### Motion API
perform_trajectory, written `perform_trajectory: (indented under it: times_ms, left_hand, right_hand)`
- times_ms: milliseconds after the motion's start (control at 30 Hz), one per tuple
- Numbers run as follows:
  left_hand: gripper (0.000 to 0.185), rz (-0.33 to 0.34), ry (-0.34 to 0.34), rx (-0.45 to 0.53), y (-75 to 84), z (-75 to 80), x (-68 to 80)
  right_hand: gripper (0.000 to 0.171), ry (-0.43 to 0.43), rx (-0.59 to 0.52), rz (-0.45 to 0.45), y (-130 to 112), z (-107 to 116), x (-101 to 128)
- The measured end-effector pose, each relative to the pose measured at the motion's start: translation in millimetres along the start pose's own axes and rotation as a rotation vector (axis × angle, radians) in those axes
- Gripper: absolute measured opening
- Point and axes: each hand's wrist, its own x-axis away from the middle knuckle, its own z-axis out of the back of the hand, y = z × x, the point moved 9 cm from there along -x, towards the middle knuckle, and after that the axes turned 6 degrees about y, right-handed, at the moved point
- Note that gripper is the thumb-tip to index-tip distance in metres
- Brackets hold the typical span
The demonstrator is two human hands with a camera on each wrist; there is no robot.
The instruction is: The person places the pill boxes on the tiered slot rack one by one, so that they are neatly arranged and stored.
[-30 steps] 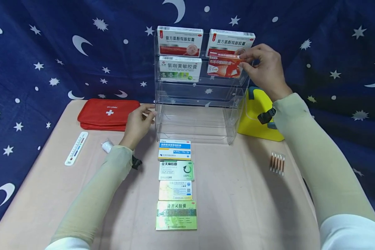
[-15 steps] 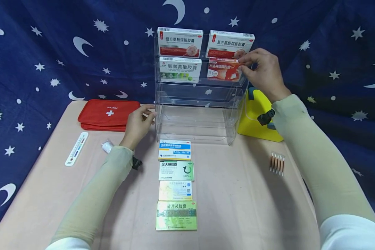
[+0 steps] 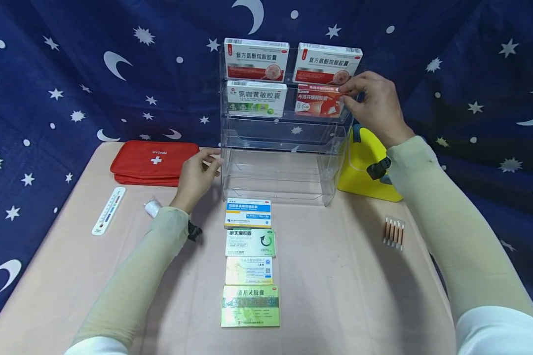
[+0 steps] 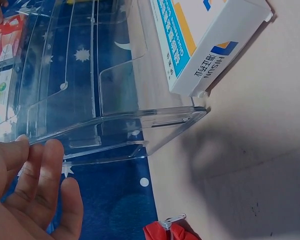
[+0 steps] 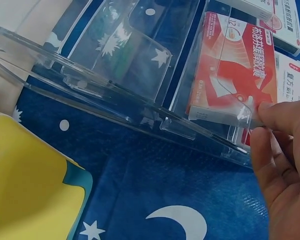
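Note:
A clear acrylic tiered rack (image 3: 333, 167) stands at the back of the table. My right hand (image 3: 345, 93) pinches the top right corner of a red medicine box (image 3: 317, 101), which stands in the right side of the second tier. The right wrist view shows that box (image 5: 235, 75) behind the clear front lip, with my fingertips (image 5: 265, 107) on its edge. My left hand (image 3: 213, 160) rests with straight fingers against the rack's lower left wall (image 4: 115, 125). Two white-and-red boxes (image 3: 255, 58) fill the top tier. A white-and-green box (image 3: 256, 97) stands beside the red one.
Several medicine boxes lie in a row before the rack, from a blue-and-white one (image 3: 247, 212) to a green one (image 3: 250, 305). A red first-aid pouch (image 3: 153, 160), a thermometer (image 3: 108, 210) and a small white roll (image 3: 152, 208) lie left. A yellow container (image 3: 366, 162) and a vial strip (image 3: 394, 231) are right.
The red box has sunk lower into the second tier and stands straighter, with my right hand following it down. My left hand has not moved.

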Motion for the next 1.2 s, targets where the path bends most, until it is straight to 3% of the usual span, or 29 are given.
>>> perform_trajectory:
  times_ms: [167, 300, 467, 567, 667, 833, 1033, 1200]
  left_hand:
    - [0.031, -0.004, 0.003, 0.003, -1.0, 0.2, -1.1]
    - [0.031, -0.004, 0.005, 0.002, -1.8, -0.1, -1.4]
    - [0.031, -0.004, 0.002, -0.006, -2.2, -2.0, -1.3]
    - [0.031, -0.006, 0.002, -0.009, -2.1, -2.4, -1.5]
    - [0.031, -0.009, 0.005, -0.005, -1.7, -1.5, -1.9]
    - [0.031, 0.006, 0.012, -0.011, -2.7, 0.4, -1.7]
    - [0.032, 0.021, 0.005, -0.003, -3.7, -0.9, -1.1]
    - [0.031, 0.022, 0.006, -0.002, -4.5, -2.1, -0.4]
  right_hand:
    - [0.025, 0.007, -0.006, 0.009, 0, 0, 0]
    - [0.028, 0.073, -0.036, 0.035, -2, 2, 3]
    - [0.026, 0.19, -0.149, 0.11, -11, 1, 20]
    - [0.023, 0.165, -0.237, 0.116, -19, -11, 38]
    - [0.021, 0.044, -0.314, 0.104, -29, -36, 60]
    - [0.014, -0.234, -0.387, 0.122, -48, -97, 102]
    - [0.013, -0.564, -0.318, 0.112, -62, -165, 151]
    - [0.026, -0.7, -0.252, 0.093, -68, -199, 177]
